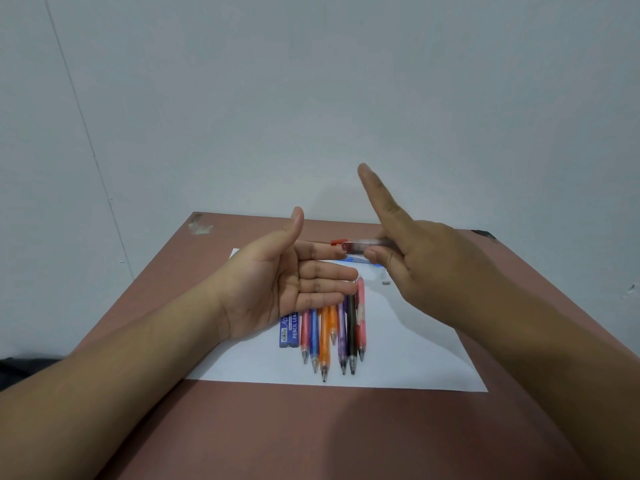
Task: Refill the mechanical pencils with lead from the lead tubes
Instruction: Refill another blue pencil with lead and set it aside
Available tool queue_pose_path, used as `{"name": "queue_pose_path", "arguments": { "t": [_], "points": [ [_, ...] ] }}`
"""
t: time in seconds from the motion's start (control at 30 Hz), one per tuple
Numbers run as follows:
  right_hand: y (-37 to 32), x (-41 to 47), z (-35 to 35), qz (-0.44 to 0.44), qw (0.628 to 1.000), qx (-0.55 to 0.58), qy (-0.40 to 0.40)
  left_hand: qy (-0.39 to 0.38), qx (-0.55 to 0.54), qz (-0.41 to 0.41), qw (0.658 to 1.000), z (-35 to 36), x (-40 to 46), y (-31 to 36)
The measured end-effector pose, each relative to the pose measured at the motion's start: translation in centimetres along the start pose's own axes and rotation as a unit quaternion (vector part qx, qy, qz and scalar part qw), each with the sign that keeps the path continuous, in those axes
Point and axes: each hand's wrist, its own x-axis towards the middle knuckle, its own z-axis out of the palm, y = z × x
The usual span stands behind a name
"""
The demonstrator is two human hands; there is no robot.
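Observation:
My right hand (pixel 426 261) holds a clear lead tube (pixel 363 245) with a red cap end, level above the table and pointing left; its index finger sticks straight up. My left hand (pixel 294 282) is held palm up with straight fingers just under and left of the tube's mouth, thumb raised. Below the hands, several mechanical pencils (pixel 332 334) in red, blue, orange, purple, black and pink lie side by side on a white paper sheet (pixel 415 362), tips toward me. A blue pencil-lead pack (pixel 289 329) lies left of them, partly under my left hand.
The paper sheet lies on a brown table (pixel 311 431) set against a pale wall. Another blue item (pixel 356 259) and a small grey bit (pixel 385 281) lie on the paper behind the hands. A scuffed patch marks the table's far left corner (pixel 199 225).

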Motion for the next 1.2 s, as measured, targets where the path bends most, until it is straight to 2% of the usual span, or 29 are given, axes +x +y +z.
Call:
{"name": "queue_pose_path", "arguments": {
  "t": [0.07, 0.13, 0.2, 0.3, 0.43, 0.6, 0.7, 0.83, 1.0, 1.2],
  "points": [
    [0.16, -0.04, 0.14, -0.018, 1.000, 0.011, 0.018, -0.003, 0.000, 0.000, 1.000, -0.06, 0.05, -0.04],
    [0.57, 0.36, 0.59, -0.088, 0.996, -0.005, 0.026, -0.004, 0.002, 0.000, 1.000, -0.06, 0.12, -0.04],
    [0.81, 0.39, 0.99, -0.113, 0.992, -0.016, 0.044, -0.001, 0.005, 0.000, 1.000, -0.06, 0.16, -0.01],
    [0.29, 0.54, 0.64, -0.050, 0.998, -0.028, -0.001, -0.004, 0.004, -0.002, 1.000, -0.09, 0.18, -0.05],
    [0.00, 0.47, 0.21, -0.018, 0.999, -0.043, -0.006, -0.003, 0.006, -0.002, 1.000, -0.15, 0.16, -0.06],
    [0.11, 0.28, 0.18, -0.010, 1.000, -0.029, -0.003, -0.006, 0.004, -0.003, 1.000, -0.13, 0.18, -0.03],
    [0.17, 0.15, 0.21, 0.017, 1.000, 0.019, 0.013, -0.004, 0.005, -0.001, 1.000, -0.16, 0.24, -0.03],
    [0.25, 0.38, 0.39, -0.027, 0.999, -0.004, -0.018, -0.007, 0.001, 0.002, 1.000, -0.26, 0.18, -0.12],
    [-0.04, 0.24, 0.25, 0.034, 0.998, 0.051, -0.010, -0.001, 0.006, -0.002, 1.000, -0.10, 0.12, -0.07],
    [-0.05, 0.26, 0.20, 0.047, 0.996, 0.068, -0.015, 0.006, -0.006, -0.006, 1.000, -0.11, 0.01, -0.09]
  ]
}}
